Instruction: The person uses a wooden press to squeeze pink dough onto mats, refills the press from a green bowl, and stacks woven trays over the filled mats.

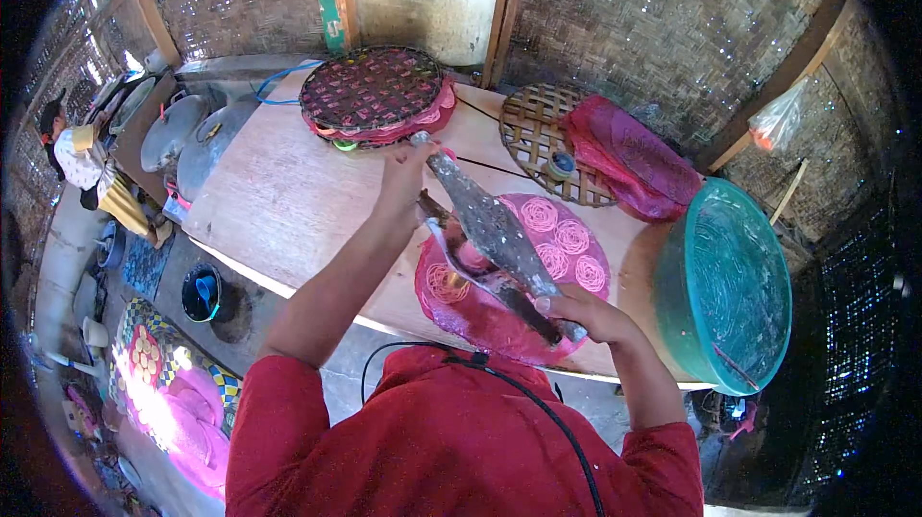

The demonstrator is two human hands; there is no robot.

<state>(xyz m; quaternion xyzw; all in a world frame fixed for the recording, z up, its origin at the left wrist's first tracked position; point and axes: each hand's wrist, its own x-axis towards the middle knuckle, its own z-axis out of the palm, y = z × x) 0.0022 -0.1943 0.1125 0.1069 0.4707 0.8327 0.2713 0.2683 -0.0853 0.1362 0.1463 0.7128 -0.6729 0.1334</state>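
Observation:
My left hand (405,175) grips the far end of a wooden hand press (486,222), and my right hand (594,314) grips its near end. The press's weathered grey upper bar lies above a darker lower bar (515,297), with a gap between them. A pink mass (472,255) shows in that gap, and a brass-coloured cup (455,280) sits below it. Beneath the press lies a round pink mesh sheet (479,326). Several coiled nests of pink strands (573,237) rest on the sheet; one nest (443,284) lies directly under the cup. The press hides part of the sheet.
Stacked round woven trays (371,96) stand at the table's back. A bamboo lattice tray (520,129) holds a small jar (561,165) and folded pink mesh (634,157). A large green basin (742,286) flanks my right. At far left, another person (90,160) is near large lidded pots (216,139).

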